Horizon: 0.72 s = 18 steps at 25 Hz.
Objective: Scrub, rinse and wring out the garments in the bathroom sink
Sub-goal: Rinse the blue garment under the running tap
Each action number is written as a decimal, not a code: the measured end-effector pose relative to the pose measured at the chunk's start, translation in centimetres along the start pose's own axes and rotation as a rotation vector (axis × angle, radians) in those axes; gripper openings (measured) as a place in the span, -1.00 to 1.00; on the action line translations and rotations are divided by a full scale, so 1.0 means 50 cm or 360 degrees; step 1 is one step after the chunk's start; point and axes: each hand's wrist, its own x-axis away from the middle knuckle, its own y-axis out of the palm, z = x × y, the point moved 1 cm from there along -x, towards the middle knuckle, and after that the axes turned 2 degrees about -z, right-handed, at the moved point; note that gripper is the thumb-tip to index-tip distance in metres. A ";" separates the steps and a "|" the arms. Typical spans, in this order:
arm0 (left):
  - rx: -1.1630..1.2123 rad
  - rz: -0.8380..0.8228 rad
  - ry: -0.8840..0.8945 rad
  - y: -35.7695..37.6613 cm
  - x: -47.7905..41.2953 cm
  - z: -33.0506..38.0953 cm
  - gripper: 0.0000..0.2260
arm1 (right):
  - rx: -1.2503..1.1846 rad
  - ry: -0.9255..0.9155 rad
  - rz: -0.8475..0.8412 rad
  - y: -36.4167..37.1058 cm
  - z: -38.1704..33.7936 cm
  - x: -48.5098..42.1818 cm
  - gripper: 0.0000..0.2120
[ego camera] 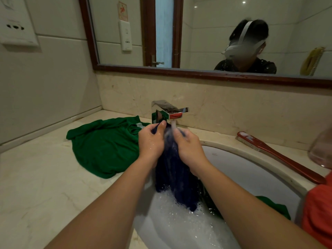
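A wet dark blue garment hangs from both hands over the white sink. My left hand grips its top on the left; my right hand grips it on the right. Water runs from the chrome faucet onto the cloth between the hands. The garment's lower end dips into foamy water. A green garment lies spread on the counter to the left. Another green cloth lies in the basin on the right.
A red long-handled scrub brush lies on the counter right of the sink. An orange cloth sits at the right edge, with a clear container above it. The marble counter meets a tiled wall; a mirror hangs behind.
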 end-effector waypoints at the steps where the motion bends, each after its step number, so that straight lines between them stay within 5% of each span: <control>1: 0.0009 0.0009 0.0007 0.000 0.002 0.003 -0.81 | -0.0007 -0.0006 -0.0007 -0.001 0.002 -0.001 -0.69; 11: -0.0007 0.0269 0.0181 -0.018 -0.003 0.005 -0.86 | 0.0212 0.0144 -0.0265 0.011 0.011 0.010 -0.58; 18: 0.0064 0.0303 0.0219 -0.019 -0.004 0.006 -0.86 | 0.0141 0.0171 -0.0180 0.027 0.020 0.016 -0.61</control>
